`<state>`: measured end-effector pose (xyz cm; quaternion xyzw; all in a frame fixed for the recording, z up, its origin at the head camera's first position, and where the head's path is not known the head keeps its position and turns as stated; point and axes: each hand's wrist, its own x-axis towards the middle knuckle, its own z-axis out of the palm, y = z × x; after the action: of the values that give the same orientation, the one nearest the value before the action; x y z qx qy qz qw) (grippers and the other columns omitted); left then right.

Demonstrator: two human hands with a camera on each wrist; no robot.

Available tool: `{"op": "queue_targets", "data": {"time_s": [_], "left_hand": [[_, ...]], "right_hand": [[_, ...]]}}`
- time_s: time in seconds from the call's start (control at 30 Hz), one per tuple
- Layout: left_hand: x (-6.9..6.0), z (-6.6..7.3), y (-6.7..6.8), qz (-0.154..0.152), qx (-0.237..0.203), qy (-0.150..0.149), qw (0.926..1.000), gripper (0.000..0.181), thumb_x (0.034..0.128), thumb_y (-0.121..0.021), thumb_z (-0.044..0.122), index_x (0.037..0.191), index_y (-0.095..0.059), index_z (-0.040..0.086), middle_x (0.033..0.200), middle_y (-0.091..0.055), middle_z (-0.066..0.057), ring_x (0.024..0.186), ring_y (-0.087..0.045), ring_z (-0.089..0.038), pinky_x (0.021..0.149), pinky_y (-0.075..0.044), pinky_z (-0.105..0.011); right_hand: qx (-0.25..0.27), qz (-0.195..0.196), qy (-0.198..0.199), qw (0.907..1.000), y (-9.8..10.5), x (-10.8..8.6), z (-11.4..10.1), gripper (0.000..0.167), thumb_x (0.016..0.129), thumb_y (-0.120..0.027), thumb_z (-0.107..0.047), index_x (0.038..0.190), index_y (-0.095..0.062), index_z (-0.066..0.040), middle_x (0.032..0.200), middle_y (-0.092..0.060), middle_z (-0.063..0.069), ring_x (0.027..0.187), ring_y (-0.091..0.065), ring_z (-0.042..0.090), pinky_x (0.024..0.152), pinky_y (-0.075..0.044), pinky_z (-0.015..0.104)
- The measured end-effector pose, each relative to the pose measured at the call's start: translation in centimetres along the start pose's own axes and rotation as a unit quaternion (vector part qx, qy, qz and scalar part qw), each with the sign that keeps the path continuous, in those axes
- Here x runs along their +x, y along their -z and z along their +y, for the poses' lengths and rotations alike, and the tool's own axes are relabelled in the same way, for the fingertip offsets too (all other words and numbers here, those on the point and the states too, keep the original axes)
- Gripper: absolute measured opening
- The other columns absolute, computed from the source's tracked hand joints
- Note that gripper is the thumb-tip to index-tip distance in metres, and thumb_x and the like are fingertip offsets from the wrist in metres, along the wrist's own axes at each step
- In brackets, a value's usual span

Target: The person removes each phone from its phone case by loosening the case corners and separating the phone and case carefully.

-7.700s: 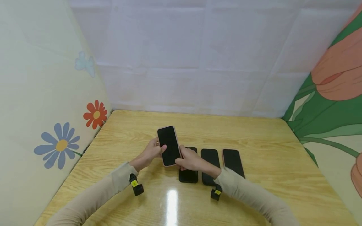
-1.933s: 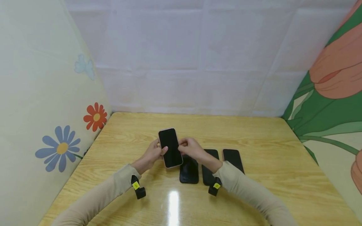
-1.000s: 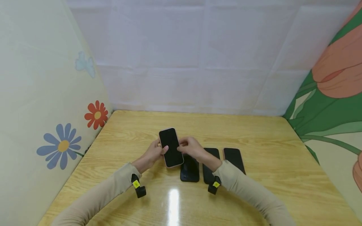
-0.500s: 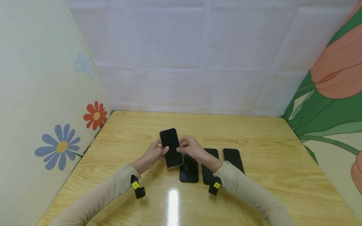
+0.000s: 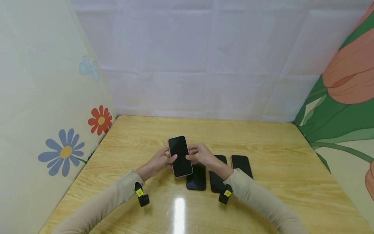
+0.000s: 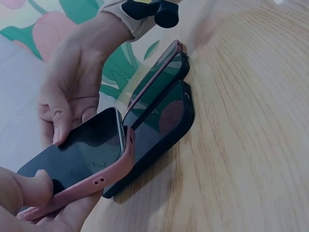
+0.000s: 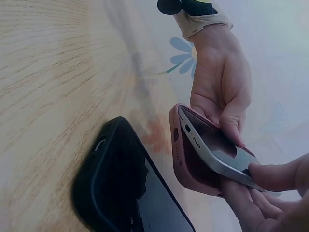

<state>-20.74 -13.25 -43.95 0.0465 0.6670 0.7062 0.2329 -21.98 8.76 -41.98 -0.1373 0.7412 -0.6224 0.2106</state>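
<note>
A smartphone (image 5: pixel 180 156) with a black screen is held tilted above the table. Its pink case (image 7: pixel 181 166) stays on along one long side, while the opposite side and bottom corner of the silver-edged phone (image 7: pixel 212 159) stand lifted out of it, as the right wrist view shows. My left hand (image 5: pixel 159 161) grips case and phone at the left edge, thumb on the screen. My right hand (image 5: pixel 203 157) pinches the phone's right edge, thumb on the screen and fingers beneath. A dark-cased phone (image 5: pixel 196 180) lies just below, partly covered.
Two more phones lie in a row to the right: a black-cased phone (image 5: pixel 217 180) and a pink-edged phone (image 5: pixel 241 162), both partly behind my right arm. The wooden table (image 5: pixel 140 130) meets a white cloth backdrop (image 5: pixel 187 65) and floral side panels (image 5: pixel 26 97).
My right hand has gone from the phone's lower right corner to higher on its right edge, its thumb now on the screen. The held phone has shifted slightly right and nearer.
</note>
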Motion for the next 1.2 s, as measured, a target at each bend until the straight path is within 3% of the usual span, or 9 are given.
{"op": "queue_targets", "data": {"time_s": [0.13, 0.4, 0.63, 0.8, 1.03, 1.2], "left_hand": [[0.0, -0.1, 0.3, -0.016, -0.008, -0.001, 0.9998, 0.048, 0.1019, -0.049, -0.002, 0.144, -0.028, -0.011, 0.125, -0.056, -0.035, 0.108, -0.064, -0.036, 0.089, -0.055, -0.043], [-0.3, -0.5, 0.5, -0.019, -0.004, 0.019, 0.9996, 0.047, 0.1028, -0.048, 0.0, 0.144, -0.029, -0.01, 0.129, -0.054, -0.036, 0.115, -0.059, -0.041, 0.093, -0.052, -0.048], [-0.5, -0.9, 1.2, 0.051, 0.014, 0.044, 0.9976, 0.046, 0.1011, -0.05, -0.002, 0.14, -0.025, -0.006, 0.123, -0.056, -0.033, 0.105, -0.063, -0.035, 0.086, -0.055, -0.046], [-0.8, -1.0, 1.5, 0.079, 0.04, 0.062, 0.9941, 0.046, 0.1015, -0.051, 0.002, 0.137, -0.024, -0.003, 0.12, -0.054, -0.031, 0.101, -0.063, -0.033, 0.083, -0.056, -0.047], [-1.0, -1.3, 1.8, 0.067, 0.076, 0.071, 0.9923, 0.046, 0.1025, -0.049, 0.004, 0.14, -0.025, -0.006, 0.118, -0.055, -0.034, 0.102, -0.064, -0.04, 0.082, -0.056, -0.048], [-1.2, -1.6, 2.1, 0.058, 0.08, 0.076, 0.9922, 0.048, 0.1029, -0.049, 0.004, 0.143, -0.024, -0.006, 0.12, -0.057, -0.034, 0.102, -0.064, -0.041, 0.084, -0.056, -0.049]], "right_hand": [[-0.006, 0.005, -0.013, 0.9999, 0.0, 0.1, -0.1, 0.035, 0.094, -0.063, 0.002, 0.127, -0.056, 0.013, 0.108, -0.068, 0.021, 0.096, -0.069, 0.031, 0.081, -0.058, 0.044], [-0.018, -0.002, -0.024, 0.9996, -0.1, -0.1, 0.0, 0.037, 0.095, -0.06, 0.002, 0.129, -0.053, 0.013, 0.109, -0.066, 0.022, 0.096, -0.067, 0.029, 0.081, -0.058, 0.044], [-0.036, 0.021, -0.035, 0.9985, 0.7, 0.0, -0.6, 0.041, 0.095, -0.06, 0.003, 0.133, -0.049, 0.016, 0.115, -0.063, 0.027, 0.102, -0.065, 0.034, 0.082, -0.057, 0.043], [-0.027, 0.023, -0.036, 0.9987, 1.4, 0.7, -1.0, 0.042, 0.095, -0.059, 0.002, 0.133, -0.048, 0.017, 0.115, -0.064, 0.029, 0.103, -0.066, 0.035, 0.083, -0.057, 0.043], [-0.014, 0.072, -0.045, 0.9962, 2.1, 1.5, -1.2, 0.046, 0.096, -0.06, -0.001, 0.135, -0.046, 0.016, 0.122, -0.061, 0.03, 0.107, -0.064, 0.037, 0.088, -0.055, 0.045], [0.01, 0.096, -0.041, 0.9945, 2.2, 2.3, -1.2, 0.039, 0.096, -0.059, -0.001, 0.131, -0.053, 0.015, 0.112, -0.066, 0.028, 0.099, -0.068, 0.034, 0.087, -0.056, 0.044]]}}
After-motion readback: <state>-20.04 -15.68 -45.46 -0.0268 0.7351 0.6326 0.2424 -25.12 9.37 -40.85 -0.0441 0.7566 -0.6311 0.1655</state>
